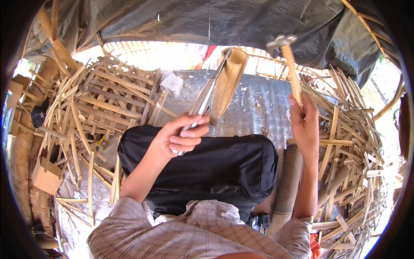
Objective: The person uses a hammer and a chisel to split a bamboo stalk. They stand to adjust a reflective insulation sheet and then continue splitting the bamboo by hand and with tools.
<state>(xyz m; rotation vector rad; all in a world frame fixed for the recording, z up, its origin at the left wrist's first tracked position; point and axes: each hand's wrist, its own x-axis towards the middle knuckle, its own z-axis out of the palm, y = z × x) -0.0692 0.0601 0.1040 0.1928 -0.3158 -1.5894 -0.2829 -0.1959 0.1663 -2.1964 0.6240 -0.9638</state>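
My left hand (pixel 185 134) is wrapped round the shiny tapered handle of a metal-handled knife (pixel 201 103). Its thin dark blade slants up to the top end of an upright bamboo piece (pixel 230 82), which is curved and hollow like a trough. Whether the blade bites into the bamboo or only rests along its edge I cannot tell. Raised on the right, my right hand (pixel 304 118) grips the wooden handle of a hammer (pixel 291 64). The hammer's metal head is up in the air, apart from the knife and the bamboo.
Black-clad legs (pixel 198 166) lie across the middle. Beyond them spreads a silvery sheet (pixel 254 97) with a pale stone-like lump (pixel 171 84). Bamboo strips (pixel 112 93) pile up left, more strips (pixel 345 151) right. A bamboo pole (pixel 286 185) lies beside my right arm; a cardboard box (pixel 46 176) stands left.
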